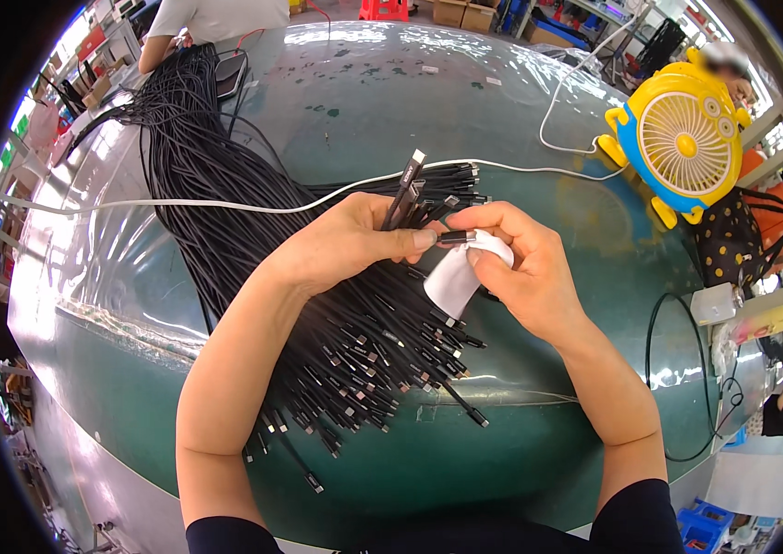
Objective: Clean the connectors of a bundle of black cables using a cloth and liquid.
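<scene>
The left hand point(345, 242) closes its grip on a small bunch of black cables point(407, 185), their plug ends sticking up past the fingers. Just beside it, the right hand point(525, 268) pinches a white cloth point(456, 277) around one cable plug point(451, 237) held between both hands. Both hover above the large cable pile point(225, 212) on the green table point(364, 102). A yellow fan point(682, 138) stands well apart.

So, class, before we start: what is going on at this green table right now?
A person sits at a green table heaped with black cables. The left hand grips a few cable ends, their plugs sticking up. The right hand holds a white cloth pinched around one cable's plug. A yellow and blue desk fan stands at the far right, and a white cord crosses the pile.
</scene>
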### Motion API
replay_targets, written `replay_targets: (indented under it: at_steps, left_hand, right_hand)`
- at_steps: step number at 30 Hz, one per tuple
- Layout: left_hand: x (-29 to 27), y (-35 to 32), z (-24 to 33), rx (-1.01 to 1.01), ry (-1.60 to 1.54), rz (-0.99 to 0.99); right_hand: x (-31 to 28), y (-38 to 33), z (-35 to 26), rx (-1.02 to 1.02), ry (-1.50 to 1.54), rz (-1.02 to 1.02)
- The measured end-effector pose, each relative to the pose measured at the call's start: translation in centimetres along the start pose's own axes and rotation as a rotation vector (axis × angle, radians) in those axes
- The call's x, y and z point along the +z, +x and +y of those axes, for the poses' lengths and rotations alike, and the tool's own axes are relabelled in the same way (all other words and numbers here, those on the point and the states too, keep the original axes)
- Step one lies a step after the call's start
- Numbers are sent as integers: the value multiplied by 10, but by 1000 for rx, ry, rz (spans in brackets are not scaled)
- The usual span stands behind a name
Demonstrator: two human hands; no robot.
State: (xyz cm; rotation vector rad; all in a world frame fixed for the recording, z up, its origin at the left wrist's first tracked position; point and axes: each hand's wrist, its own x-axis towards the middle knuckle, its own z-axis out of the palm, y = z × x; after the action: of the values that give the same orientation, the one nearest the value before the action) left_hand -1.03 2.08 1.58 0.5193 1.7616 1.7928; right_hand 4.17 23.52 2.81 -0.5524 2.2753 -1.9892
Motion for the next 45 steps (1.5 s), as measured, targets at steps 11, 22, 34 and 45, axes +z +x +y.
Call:
replay_targets:
  at_steps: [11,22,34,45]
  left_hand:
    - [9,2,6,95,76,115]
    - [4,2,5,106,-53,135]
    - [7,4,0,96,13,111]
    - [9,2,-1,35,-10,90]
  right_hand:
    - [-6,-7,8,-100,-454,67]
    - [-11,-14,-9,-197,-421,186]
    - [6,26,-3,-68,-183,148]
    - [-10,19,-4,-24,-188,24]
